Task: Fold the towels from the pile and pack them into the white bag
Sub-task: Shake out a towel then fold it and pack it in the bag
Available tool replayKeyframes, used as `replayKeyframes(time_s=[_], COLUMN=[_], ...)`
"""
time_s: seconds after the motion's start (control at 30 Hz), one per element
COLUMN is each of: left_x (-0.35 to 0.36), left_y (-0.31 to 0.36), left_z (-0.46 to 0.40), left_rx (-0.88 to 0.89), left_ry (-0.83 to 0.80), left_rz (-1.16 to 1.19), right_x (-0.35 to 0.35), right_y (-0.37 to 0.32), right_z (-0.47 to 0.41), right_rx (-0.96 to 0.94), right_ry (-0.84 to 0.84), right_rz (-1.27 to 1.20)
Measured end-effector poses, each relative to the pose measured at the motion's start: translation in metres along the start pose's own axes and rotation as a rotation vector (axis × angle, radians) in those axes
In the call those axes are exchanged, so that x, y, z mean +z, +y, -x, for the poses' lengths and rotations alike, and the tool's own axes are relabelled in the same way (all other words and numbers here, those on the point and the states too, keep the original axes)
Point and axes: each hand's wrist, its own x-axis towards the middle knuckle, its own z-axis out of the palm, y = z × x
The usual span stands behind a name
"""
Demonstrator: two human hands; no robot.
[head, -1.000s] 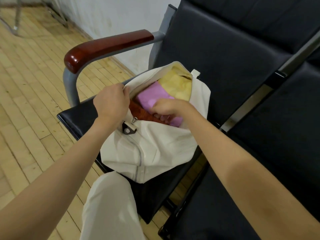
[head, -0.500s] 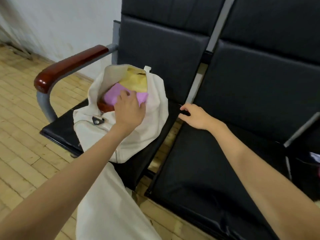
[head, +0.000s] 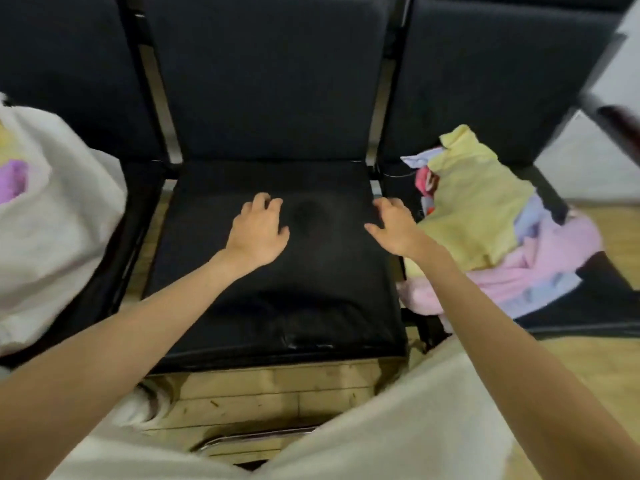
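Note:
The white bag (head: 52,237) sits on the left seat, with a purple towel (head: 12,180) showing in its mouth. A loose pile of towels (head: 485,216), yellow on top with pink and pale blue beneath, lies on the right seat. Over the bare middle seat (head: 277,306), my left hand (head: 258,230) hovers with fingers apart and holds nothing. My right hand (head: 393,225) is at the seat's right edge, also with fingers spread and nothing in it, a short way from the pile.
Three black padded seats stand in a row with dark backrests (head: 270,81) behind. Wooden floor (head: 263,393) shows below the seat front. My light trousers (head: 398,427) fill the lower edge. A metal armrest frame (head: 609,109) rises at the far right.
My view has swung right from the bag to the middle seat. My left hand has left the bag, and my right hand has moved toward the towel pile.

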Motion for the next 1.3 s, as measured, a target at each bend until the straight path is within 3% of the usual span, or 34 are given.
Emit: replayKeyframes(time_s=[0.23,0.33,0.5,0.67,0.77,1.0,1.17,1.3], left_x=[0.048,0.069,0.110,0.141,0.153,0.151,0.112,0.076], left_y=[0.123,0.162,0.204,0.225,0.233,0.235,0.242,0.245], left_z=[-0.050,-0.070,-0.107,-0.128,-0.135,-0.142,-0.141,-0.131], left_rx=[0.303,0.352,0.054,-0.097,-0.148,-0.139,-0.129,-0.099], left_ry=[-0.149,-0.255,-0.495,-0.501,-0.457,-0.595,-0.582,-0.638], left_rz=[-0.056,-0.007,0.364,0.603,0.628,0.548,0.858,1.023], right_x=[-0.038,-0.041,-0.031,-0.017,-0.013,-0.006,-0.004,-0.005], right_y=[0.122,0.152,0.180,0.192,0.192,0.180,0.164,0.141], right_z=[0.031,0.036,0.029,0.022,0.021,0.025,0.022,0.019], right_rx=[0.191,0.300,0.401,0.440,0.423,0.400,0.318,0.247], right_ry=[0.352,0.435,0.425,0.405,0.420,0.467,0.271,0.368], right_rz=[-0.179,-0.286,-0.383,-0.362,-0.336,-0.198,-0.233,-0.243])
